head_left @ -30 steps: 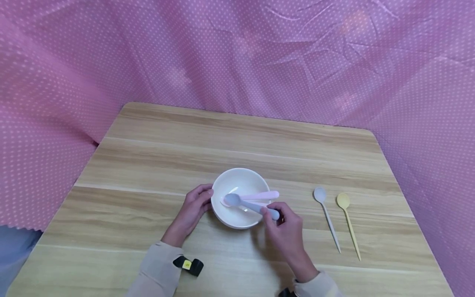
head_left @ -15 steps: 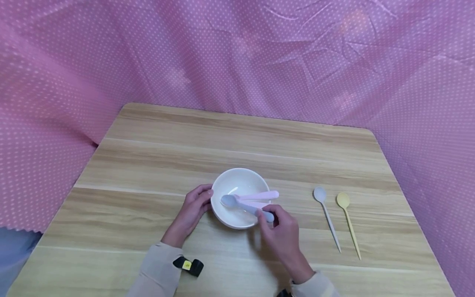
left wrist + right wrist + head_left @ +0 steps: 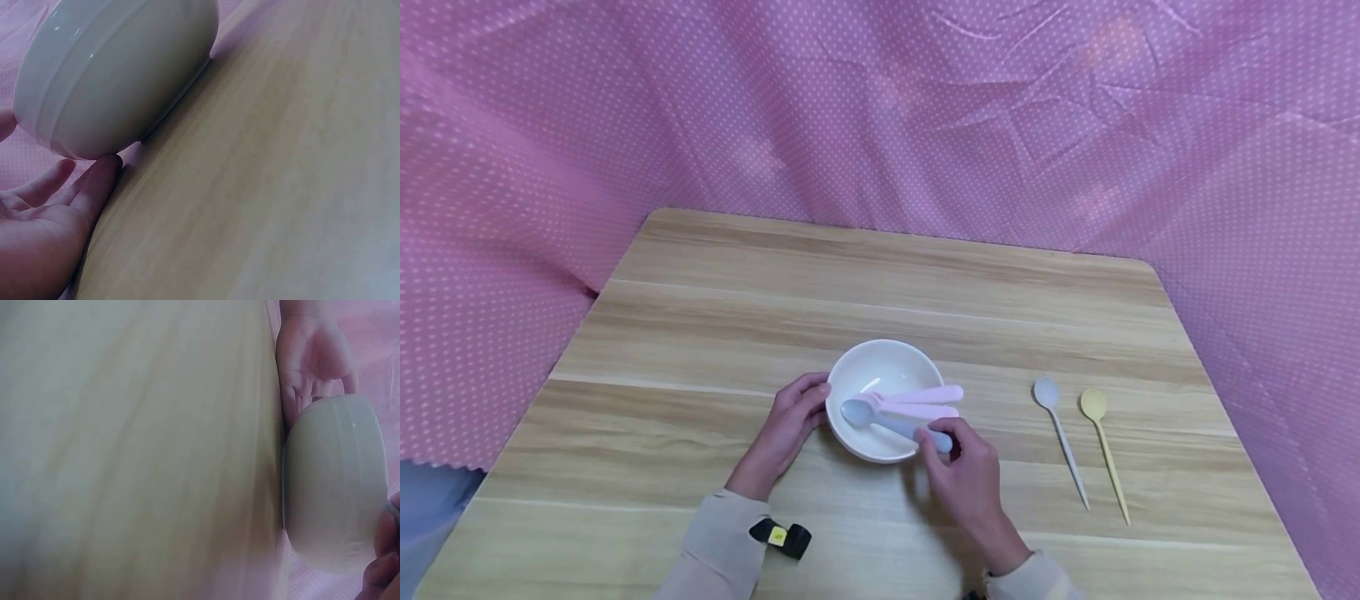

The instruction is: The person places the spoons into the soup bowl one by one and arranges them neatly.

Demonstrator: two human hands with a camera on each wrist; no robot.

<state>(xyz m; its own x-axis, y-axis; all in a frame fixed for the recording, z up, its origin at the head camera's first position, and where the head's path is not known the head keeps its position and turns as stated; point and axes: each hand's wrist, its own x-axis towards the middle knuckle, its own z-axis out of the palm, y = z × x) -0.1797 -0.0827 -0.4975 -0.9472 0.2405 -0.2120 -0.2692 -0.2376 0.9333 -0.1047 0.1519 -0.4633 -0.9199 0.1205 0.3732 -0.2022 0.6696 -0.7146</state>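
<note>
A white bowl (image 3: 883, 362) stands on the wooden table. My left hand (image 3: 792, 421) holds its left side, thumb at the rim; in the left wrist view the fingers (image 3: 97, 181) touch the bowl's lower wall. My right hand (image 3: 966, 475) pinches the handle of a blue-grey spoon (image 3: 857, 412) at the bowl's right front rim. The spoon's head reaches into the bowl toward the left. Two pale pink utensils lean in the bowl, one handle (image 3: 936, 394) behind the other pink handle (image 3: 932, 410), both jutting past the right rim. Their heads are partly hidden behind the blue-grey spoon.
On the right of the table lie a long pale grey spoon (image 3: 1060, 433) and a yellow spoon (image 3: 1105, 450), side by side with heads away from me. Pink dotted cloth (image 3: 880, 125) hangs behind the table and along both sides.
My right hand has shifted slightly left and lowered the blue-grey spoon's head further left in the bowl. More of the front pink handle shows. My left hand and the bowl stay in place.
</note>
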